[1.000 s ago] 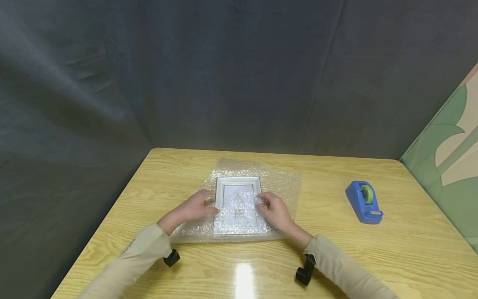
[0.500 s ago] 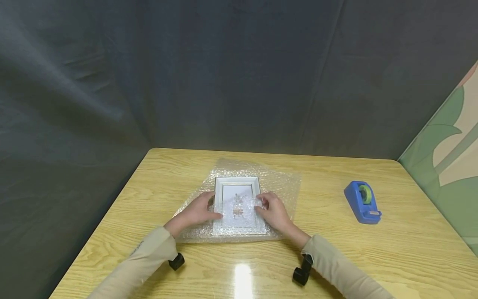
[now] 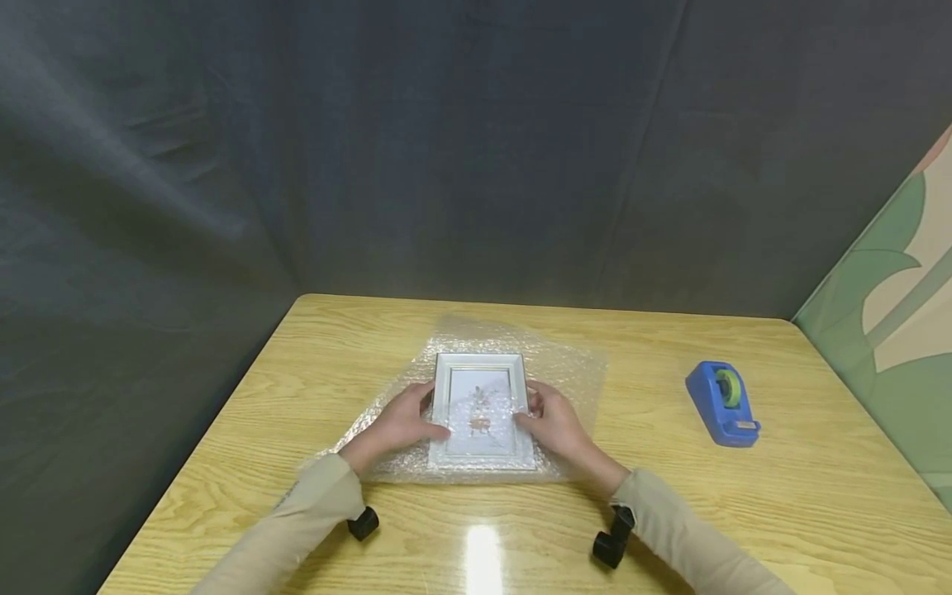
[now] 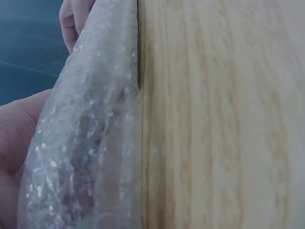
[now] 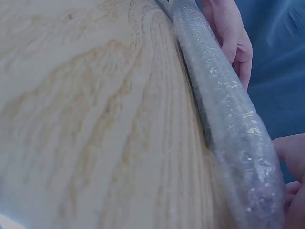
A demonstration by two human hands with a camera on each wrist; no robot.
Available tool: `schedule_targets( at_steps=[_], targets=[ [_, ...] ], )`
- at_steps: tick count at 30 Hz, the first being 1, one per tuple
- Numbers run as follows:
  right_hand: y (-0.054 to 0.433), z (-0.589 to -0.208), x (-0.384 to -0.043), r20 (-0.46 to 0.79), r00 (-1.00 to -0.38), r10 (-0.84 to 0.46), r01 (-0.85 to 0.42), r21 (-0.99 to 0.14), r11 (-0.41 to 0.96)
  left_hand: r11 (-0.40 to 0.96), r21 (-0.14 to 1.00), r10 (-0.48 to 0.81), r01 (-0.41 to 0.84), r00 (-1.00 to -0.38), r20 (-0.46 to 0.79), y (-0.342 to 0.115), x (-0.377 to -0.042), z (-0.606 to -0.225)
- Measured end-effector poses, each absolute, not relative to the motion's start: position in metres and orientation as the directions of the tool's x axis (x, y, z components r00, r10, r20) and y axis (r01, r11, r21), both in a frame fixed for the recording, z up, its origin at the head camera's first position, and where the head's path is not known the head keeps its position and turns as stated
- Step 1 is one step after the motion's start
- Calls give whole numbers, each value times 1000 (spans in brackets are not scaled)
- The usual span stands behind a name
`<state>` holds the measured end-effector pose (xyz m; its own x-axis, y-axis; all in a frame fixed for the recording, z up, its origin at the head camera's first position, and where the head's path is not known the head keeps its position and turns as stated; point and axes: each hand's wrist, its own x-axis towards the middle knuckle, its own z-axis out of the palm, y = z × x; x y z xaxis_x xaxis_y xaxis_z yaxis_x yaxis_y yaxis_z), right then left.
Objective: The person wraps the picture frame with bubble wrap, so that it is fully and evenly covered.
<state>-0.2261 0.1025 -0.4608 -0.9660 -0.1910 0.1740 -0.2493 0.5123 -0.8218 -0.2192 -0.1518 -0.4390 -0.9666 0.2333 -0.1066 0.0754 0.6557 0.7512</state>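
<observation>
A white picture frame (image 3: 482, 446) with a small picture lies on a sheet of clear bubble wrap (image 3: 565, 372) in the middle of the wooden table (image 3: 669, 496). My left hand (image 3: 405, 420) grips the frame's left side, thumb on top. My right hand (image 3: 552, 420) grips its right side in the same way. In the left wrist view bubble wrap (image 4: 90, 143) bulges over the frame's edge, between my palm and a fingertip (image 4: 71, 19). In the right wrist view, bubble wrap (image 5: 224, 109) covers the edge and my fingers (image 5: 233, 33) curl behind it.
A blue tape dispenser (image 3: 723, 402) with a green roll stands on the table to the right. A dark cloth backdrop (image 3: 446, 149) hangs behind the table, and a patterned panel (image 3: 892, 314) stands at the right.
Both hands have closed in on the frame's sides. The frame has shifted slightly right, and its picture shows more clearly than a second ago.
</observation>
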Motion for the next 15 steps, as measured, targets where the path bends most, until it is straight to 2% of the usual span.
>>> schedule_targets(
  at_steps=[5,11,15],
  targets=[
    [109,-455,-229,103,-968,-229,-214,-813,542,649,758,223,59,-968,-116,-145,-217,-439],
    [118,-431,-251,64,-927,-369,-307,-696,649,664,745,209,57,-972,-112,-143,-217,-439],
    [126,-411,-279,62,-914,-400,-346,-633,692,665,744,222,72,-969,-105,-143,-219,-441]
  ],
)
